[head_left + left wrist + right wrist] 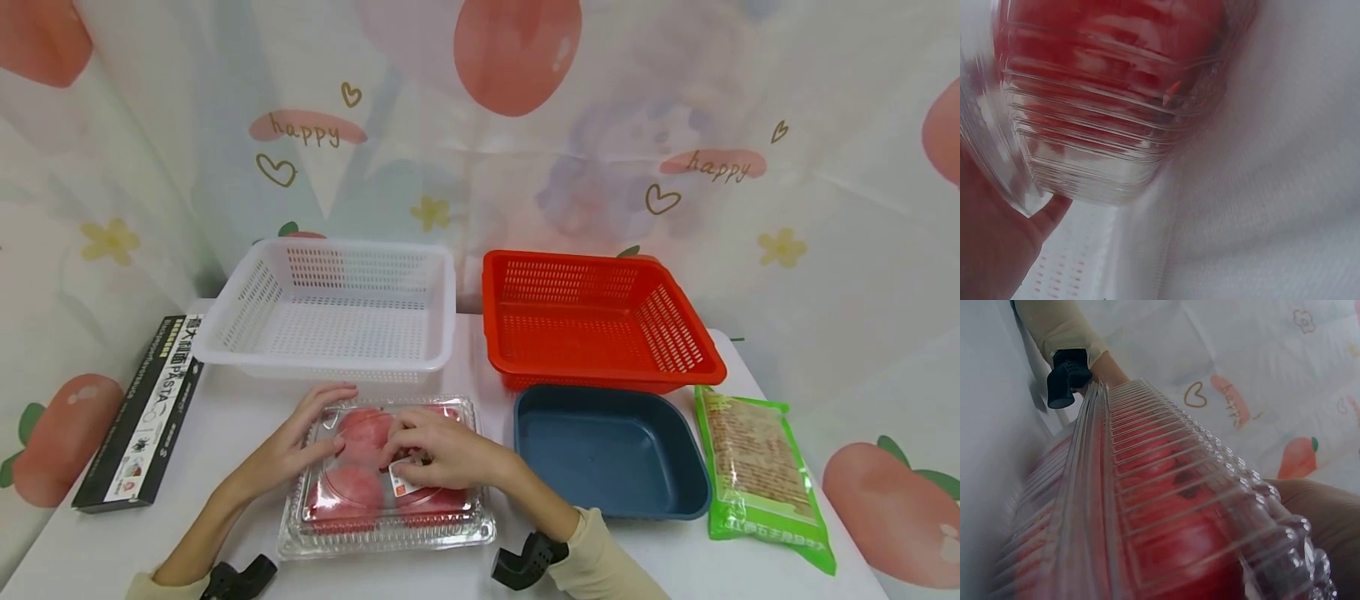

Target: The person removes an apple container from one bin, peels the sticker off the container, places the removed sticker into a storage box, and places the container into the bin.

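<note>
A clear plastic box (386,546) with round, red, fruit-like items (352,492) inside lies on the table in front of the person. The left hand (288,446) rests on its left side, thumb on the lid and the other fingers reaching along the far left corner. In the left wrist view part of that hand (997,244) shows at the box's rim. Over the lid's middle, the right hand (442,450) has bent fingers and pinches a white label (403,477) with orange print. In the right wrist view its fingertips are hidden behind the ridged box wall (1166,456).
A white basket (330,362) and a red basket (607,375) stand at the back. A dark blue basin (607,458) sits right of the box, beside a green-edged food packet (765,475). A black pasta box (142,417) lies at the left.
</note>
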Available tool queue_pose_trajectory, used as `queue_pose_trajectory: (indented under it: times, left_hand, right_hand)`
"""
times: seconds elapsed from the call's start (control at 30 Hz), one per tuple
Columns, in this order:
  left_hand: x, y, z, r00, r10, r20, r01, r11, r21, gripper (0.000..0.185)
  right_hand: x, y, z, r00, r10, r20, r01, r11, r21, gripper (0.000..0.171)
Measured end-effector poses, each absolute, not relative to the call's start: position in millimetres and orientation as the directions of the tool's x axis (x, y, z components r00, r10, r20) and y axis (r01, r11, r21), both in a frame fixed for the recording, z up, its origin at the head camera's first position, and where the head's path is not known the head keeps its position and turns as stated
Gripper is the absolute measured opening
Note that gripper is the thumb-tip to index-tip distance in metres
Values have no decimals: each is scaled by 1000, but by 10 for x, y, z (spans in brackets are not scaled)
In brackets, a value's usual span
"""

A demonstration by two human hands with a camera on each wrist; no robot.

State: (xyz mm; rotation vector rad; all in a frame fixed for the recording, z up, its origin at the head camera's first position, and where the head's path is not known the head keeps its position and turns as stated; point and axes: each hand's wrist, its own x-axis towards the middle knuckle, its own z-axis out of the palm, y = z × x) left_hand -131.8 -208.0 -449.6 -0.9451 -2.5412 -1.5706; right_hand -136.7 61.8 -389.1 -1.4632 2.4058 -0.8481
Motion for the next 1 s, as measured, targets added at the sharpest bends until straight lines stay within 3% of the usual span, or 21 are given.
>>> queue_pose_trajectory:
  times: [0.43, 0.7, 1.0]
  left_hand:
    - [-1335, -2070, -4475, -811, 486, 326, 512, 317, 799, 55]
    - [-1307, -2066, -4464, -812, 488, 320, 506, 315, 803, 55]
    - [-1301, -2062, -4458, -822, 479, 308, 491, 319, 811, 54]
  right_hand:
    - [-1373, 621, -3909, -500, -855, 140, -763, 358, -539, 14]
    - [-1354, 612, -3958, -483, -846, 226, -800, 321, -507, 18]
    - [-1335, 598, -3974, -454, -845, 283, -854, 322, -409, 23]
